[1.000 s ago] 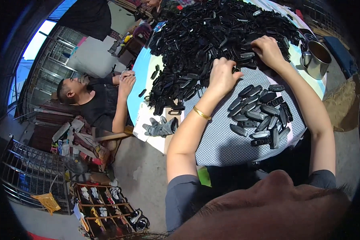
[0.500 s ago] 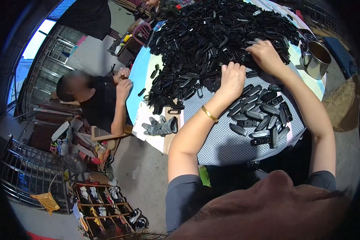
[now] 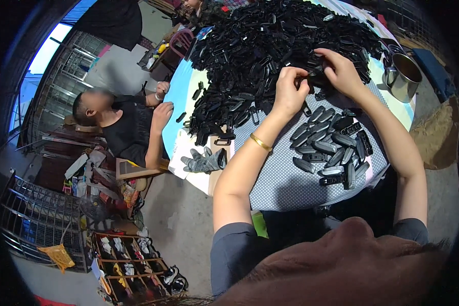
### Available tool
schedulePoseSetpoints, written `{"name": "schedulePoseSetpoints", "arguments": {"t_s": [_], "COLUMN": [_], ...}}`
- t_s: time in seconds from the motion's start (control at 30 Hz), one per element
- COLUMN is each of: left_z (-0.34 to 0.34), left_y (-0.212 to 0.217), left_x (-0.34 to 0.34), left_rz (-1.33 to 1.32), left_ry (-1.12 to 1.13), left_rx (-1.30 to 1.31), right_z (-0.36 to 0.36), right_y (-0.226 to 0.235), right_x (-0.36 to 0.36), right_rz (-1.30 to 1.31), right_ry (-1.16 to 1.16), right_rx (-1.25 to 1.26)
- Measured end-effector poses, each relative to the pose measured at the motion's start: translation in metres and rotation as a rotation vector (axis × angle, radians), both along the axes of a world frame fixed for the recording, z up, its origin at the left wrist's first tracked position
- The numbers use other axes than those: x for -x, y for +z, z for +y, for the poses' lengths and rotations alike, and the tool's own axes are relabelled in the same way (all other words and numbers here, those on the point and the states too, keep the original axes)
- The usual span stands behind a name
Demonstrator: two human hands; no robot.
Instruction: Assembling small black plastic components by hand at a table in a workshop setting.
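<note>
A large heap of black plastic parts covers the far part of the table. At its near edge is my left hand, a gold bangle on its wrist. Its thumb and forefinger curve toward each other; whatever lies between them is lost against the black heap. Just to the right, my right hand hovers over the heap, forefinger and thumb spread apart, with nothing plainly held. Between and below my forearms lies a smaller pile of black-and-grey oblong casings on the dotted cloth.
A metal mug stands at the table's right edge. Grey gloves lie at the left edge. A co-worker in black sits at the left, hands by the table; another person is at the far side. A shoe rack stands lower left.
My left hand has lifted and shifted slightly left and away, its thumb now showing. My right hand's fingers have spread. The co-worker at the left has raised and turned their head.
</note>
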State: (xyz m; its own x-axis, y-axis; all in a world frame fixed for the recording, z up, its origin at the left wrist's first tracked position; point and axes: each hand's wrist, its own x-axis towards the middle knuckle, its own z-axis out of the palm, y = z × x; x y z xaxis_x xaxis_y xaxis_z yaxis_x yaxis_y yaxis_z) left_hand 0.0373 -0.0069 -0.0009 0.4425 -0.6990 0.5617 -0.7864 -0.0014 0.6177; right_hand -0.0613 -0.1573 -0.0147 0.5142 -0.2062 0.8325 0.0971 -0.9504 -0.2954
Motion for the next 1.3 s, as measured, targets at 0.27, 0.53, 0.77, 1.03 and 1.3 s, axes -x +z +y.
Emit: {"name": "schedulePoseSetpoints", "arguments": {"t_s": [0.27,0.53,0.77,1.03,1.3], "left_z": [-0.005,-0.004,-0.002,0.001,0.001], "left_y": [-0.006,-0.006,-0.001,-0.001,0.007], "left_x": [0.002,-0.005,-0.005,-0.005,0.003], "left_rz": [0.667,1.095,0.712,0.588,0.718], "left_ry": [-0.302,-0.386,-0.262,-0.223,-0.283], "left_rx": [0.097,0.259,0.207,0.189,0.261], "right_z": [0.017,0.023,0.034,0.038,0.043], "right_y": [0.001,0.003,0.005,0.008,0.001], "right_x": [0.0,-0.001,0.002,0.007,0.001], "right_rz": [0.127,-0.011,-0.082,0.119,0.006], "right_ry": [0.482,0.408,0.522,0.315,0.408], "right_rx": [-0.903,-0.306,-0.721,-0.509,-0.611]}}
